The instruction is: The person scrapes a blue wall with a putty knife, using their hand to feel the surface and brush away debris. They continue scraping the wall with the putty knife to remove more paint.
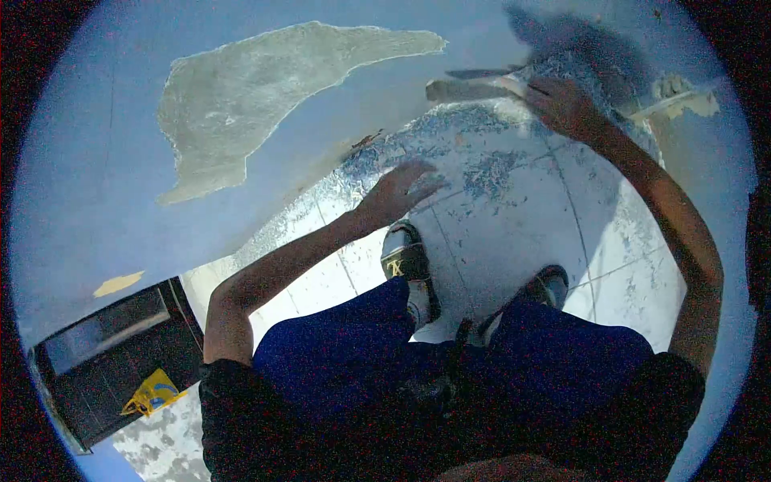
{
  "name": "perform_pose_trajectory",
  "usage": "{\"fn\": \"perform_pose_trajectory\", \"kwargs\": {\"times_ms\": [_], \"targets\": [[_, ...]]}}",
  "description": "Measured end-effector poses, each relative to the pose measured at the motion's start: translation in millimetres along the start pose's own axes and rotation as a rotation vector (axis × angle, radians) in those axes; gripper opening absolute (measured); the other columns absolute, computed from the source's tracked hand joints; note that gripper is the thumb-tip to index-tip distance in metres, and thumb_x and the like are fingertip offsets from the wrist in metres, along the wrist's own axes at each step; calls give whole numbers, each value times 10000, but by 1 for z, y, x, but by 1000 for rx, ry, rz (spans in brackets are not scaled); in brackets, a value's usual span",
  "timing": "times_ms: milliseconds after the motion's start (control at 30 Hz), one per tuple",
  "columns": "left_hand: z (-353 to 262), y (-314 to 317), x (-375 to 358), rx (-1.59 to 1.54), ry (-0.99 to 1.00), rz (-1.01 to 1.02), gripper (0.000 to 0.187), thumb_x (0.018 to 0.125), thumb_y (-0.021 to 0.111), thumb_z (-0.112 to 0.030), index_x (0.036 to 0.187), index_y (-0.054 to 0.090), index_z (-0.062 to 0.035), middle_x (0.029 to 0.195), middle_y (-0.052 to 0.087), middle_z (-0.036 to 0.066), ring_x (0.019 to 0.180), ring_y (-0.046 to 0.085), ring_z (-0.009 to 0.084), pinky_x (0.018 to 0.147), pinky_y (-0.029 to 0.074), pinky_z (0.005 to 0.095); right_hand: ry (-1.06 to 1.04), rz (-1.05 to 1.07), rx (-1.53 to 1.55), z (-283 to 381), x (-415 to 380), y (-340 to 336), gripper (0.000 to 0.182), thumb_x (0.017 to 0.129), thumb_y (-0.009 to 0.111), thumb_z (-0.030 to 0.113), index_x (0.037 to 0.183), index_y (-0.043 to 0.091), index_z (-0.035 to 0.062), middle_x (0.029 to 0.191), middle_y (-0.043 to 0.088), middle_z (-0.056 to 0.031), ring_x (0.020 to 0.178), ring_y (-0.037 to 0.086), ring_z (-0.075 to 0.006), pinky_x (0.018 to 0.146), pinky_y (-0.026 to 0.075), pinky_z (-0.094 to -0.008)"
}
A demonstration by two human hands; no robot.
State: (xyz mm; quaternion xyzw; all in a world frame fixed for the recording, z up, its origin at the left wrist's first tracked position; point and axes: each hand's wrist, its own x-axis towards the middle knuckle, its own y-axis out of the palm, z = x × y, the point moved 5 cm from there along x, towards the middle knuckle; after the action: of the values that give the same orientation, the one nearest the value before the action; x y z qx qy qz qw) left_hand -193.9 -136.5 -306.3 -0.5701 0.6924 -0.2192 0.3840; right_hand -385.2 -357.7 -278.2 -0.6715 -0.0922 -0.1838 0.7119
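Here, one tool (459,91) in right hand (562,104), left hand (400,189), two shoes (406,255).

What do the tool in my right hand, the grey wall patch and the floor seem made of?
Tool: perhaps metal or wood; its flat part is dull and too blurred to tell.
Grey wall patch: probably matt cement or plaster, given its mottled face and ragged edge.
Floor: pale, smooth tiles, likely ceramic, as straight joint lines divide it.
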Motion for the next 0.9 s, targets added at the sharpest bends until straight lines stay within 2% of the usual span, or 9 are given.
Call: {"fn": "perform_pose_trajectory", "kwargs": {"times_ms": [167, 267, 367, 467, 567, 633, 700, 767, 900], "targets": [[-43, -34, 32, -29, 325, -246, 406, 874, 609, -285, 1191, 530, -45, 1220, 527, 180, 1184, 467, 326, 1010, 367, 425, 20, -161, -101, -12, -8, -28, 440, 884, 538, 211, 1318, 464, 210, 1028, 603, -115, 782, 630, -269, 605, 521, -381], [-55, -53, 44, 116, 395, -359, 411, 851, 640, -203, 1204, 510, -38, 1258, 496, 175, 1198, 443, 327, 1015, 349, 423, 210, -96, 21, -17, 0, -29, 442, 911, 519, 268, 1344, 435, 235, 990, 618, -107, 787, 627, -286, 638, 521, -401], [-61, -81, 53, 89, 450, -590, 435, 847, 637, -181, 1221, 487, -19, 1292, 463, 189, 1199, 427, 324, 1012, 334, 418, 139, -27, -279, -17, 4, -32, 440, 917, 510, 269, 1347, 428, 227, 995, 622, -101, 782, 629, -282, 603, 523, -381], [-66, -94, 56, 64, 502, -696, 442, 833, 652, -185, 1202, 497, 1, 1268, 476, 193, 1137, 473, 303, 970, 371, 397, 119, -122, -158, -13, 9, -38, 432, 917, 505, 283, 1339, 436, 223, 979, 617, -91, 759, 621, -286, 569, 514, -373], [-38, -86, 65, -311, 290, -621, 423, 869, 621, -241, 1187, 515, 16, 1177, 548, 160, 1019, 549, 260, 893, 430, 350, 144, -86, -224, -11, 7, -34, 429, 922, 492, 283, 1344, 432, 227, 940, 609, -87, 747, 616, -280, 558, 512, -352], [-24, -85, 71, -677, 79, -449, 423, 903, 575, -300, 1165, 528, 30, 1091, 590, 143, 929, 583, 226, 839, 460, 314, -70, -119, -513, -7, 5, -31, 434, 917, 505, 284, 1342, 437, 230, 910, 601, -82, 742, 615, -264, 559, 513, -352], [-26, -87, 73, -984, -65, -292, 460, 931, 517, -362, 1148, 536, 42, 1021, 622, 134, 865, 604, 200, 799, 482, 290, -70, -121, -550, -4, 8, -34, 440, 911, 519, 284, 1340, 442, 228, 900, 600, -79, 746, 617, -252, 560, 515, -347], [-29, -88, 78, -1236, -145, -162, 525, 953, 448, -429, 1137, 540, 54, 967, 642, 136, 825, 612, 185, 774, 495, 278, 147, -90, -332, -6, 9, -37, 446, 904, 533, 283, 1337, 446, 220, 910, 605, -79, 759, 622, -242, 559, 518, -338], [-41, -96, 87, -1214, -107, -43, 623, 937, 430, -492, 1152, 501, 88, 985, 644, 175, 844, 634, 203, 758, 517, 283, 179, -87, -249, -5, 7, -32, 468, 897, 546, 303, 1342, 437, 206, 942, 611, -97, 777, 629, -247, 578, 522, -345]]}}
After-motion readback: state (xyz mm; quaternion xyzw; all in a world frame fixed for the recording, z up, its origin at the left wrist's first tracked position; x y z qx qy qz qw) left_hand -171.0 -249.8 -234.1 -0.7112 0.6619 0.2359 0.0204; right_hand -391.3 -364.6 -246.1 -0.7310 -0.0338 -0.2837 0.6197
